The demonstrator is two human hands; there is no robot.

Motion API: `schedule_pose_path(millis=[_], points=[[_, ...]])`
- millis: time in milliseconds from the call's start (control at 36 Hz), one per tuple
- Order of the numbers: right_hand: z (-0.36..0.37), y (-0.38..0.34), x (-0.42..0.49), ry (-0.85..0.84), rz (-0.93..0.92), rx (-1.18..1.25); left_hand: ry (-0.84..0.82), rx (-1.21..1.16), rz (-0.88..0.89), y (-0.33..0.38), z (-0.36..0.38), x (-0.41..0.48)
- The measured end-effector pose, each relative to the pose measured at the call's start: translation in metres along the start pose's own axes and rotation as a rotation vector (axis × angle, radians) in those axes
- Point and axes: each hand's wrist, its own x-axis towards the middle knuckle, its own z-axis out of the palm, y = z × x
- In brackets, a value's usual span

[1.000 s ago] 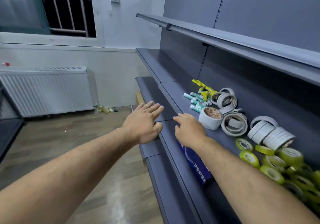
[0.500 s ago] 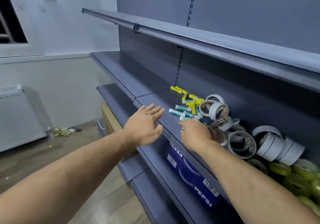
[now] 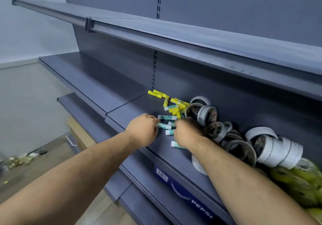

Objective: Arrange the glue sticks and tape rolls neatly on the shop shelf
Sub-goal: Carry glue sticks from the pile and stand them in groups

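Observation:
Teal glue sticks (image 3: 165, 117) lie loose on the grey shelf (image 3: 132, 109), with yellow glue sticks (image 3: 174, 106) scattered just behind them. My left hand (image 3: 142, 130) pinches one teal stick at its left end. My right hand (image 3: 188, 132) has its fingers curled over other teal sticks beneath it, and one more teal stick (image 3: 176, 144) shows by its wrist. Grey-white tape rolls (image 3: 207, 115) are heaped to the right, then a stack of white rolls (image 3: 278, 151) and yellow-green rolls (image 3: 296, 184). My right forearm hides part of a white roll (image 3: 196, 163).
An upper shelf (image 3: 174, 38) overhangs the working shelf. The left half of the shelf row (image 3: 90, 78) is bare. A blue Pepsi box (image 3: 183, 191) sits on the shelf below. Litter (image 3: 19, 160) lies on the wooden floor at the left.
Both hands have moved forward onto the shelf and closed on the teal glue sticks; earlier the left hand hovered open off the shelf edge. The view has swung right and closer.

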Motion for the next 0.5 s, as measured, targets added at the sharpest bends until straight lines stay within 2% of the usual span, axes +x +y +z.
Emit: schedule_pose_path(millis=[139, 278, 500], points=[[0.000, -0.003, 0.012, -0.053, 0.120, 0.002, -0.010, -0.037, 0.072, -0.016, 0.018, 0.032], [-0.003, -0.009, 0.019, -0.081, 0.151, -0.010, -0.137, -0.005, 0.062, -0.029, 0.029, 0.048], [-0.001, -0.021, 0.023, -0.146, 0.182, -0.068, -0.198, -0.052, 0.096, -0.047, 0.027, 0.063]])
